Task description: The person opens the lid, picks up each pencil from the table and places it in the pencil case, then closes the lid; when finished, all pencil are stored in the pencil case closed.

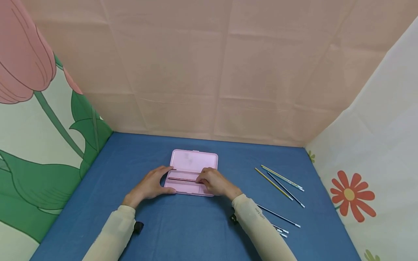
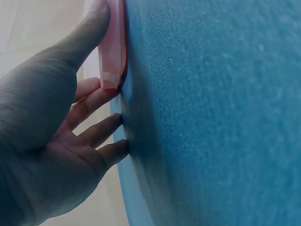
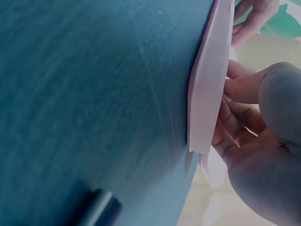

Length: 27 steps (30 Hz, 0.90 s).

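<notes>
A pink pencil case (image 1: 194,159) lies with its lid raised on the blue cloth. My left hand (image 1: 150,184) grips its left end, thumb at the front edge and fingers toward the back; in the left wrist view the thumb lies along the case's side (image 2: 113,61). Inside the case rests a dark red pencil (image 1: 181,179). Bent over the case's right part, my right hand (image 1: 213,182) pinches the pencil's right end, which its fingers mostly hide. In the right wrist view, the case wall (image 3: 207,94) covers the fingertips.
Right of the case lie several loose pencils, among them a yellow pencil (image 1: 273,183) and a dark blue pencil (image 1: 285,189). Another dark pencil (image 1: 281,216) and more pencil ends lie beside my right sleeve (image 1: 261,226). A beige cloth wall (image 1: 209,72) stands behind.
</notes>
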Available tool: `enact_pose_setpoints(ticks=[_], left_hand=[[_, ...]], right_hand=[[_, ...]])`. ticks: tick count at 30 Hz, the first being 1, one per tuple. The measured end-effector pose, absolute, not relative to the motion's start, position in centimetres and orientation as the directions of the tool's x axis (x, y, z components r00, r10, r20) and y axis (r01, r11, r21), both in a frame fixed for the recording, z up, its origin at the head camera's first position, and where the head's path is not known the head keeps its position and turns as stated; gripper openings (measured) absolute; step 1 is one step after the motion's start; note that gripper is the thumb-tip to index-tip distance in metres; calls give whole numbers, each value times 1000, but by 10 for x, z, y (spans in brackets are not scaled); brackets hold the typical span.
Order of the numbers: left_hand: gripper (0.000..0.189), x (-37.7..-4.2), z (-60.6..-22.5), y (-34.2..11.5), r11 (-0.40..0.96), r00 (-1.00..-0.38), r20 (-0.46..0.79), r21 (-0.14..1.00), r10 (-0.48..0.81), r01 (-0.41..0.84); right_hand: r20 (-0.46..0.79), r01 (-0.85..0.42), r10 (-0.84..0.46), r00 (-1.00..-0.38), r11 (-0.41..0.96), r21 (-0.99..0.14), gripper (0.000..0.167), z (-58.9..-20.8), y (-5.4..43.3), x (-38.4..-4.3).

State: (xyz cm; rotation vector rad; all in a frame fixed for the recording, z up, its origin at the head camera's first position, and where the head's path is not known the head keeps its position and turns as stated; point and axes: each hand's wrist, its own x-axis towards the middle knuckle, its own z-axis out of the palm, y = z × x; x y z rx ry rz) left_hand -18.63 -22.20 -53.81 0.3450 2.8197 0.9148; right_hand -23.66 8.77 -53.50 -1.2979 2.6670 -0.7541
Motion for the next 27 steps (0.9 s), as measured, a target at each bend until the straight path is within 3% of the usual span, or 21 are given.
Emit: enact_pose_setpoints(ticks=[14, 27], left_hand=[[101, -184, -537, -221, 789, -961, -74, 590, 265, 172], [100, -185, -536, -221, 789, -962, -64, 588, 265, 178]], right_hand=[[171, -685, -720, -672, 518, -513, 24, -527, 96, -233], [237, -642, -629, -740, 559, -525, 31, -510, 149, -222]])
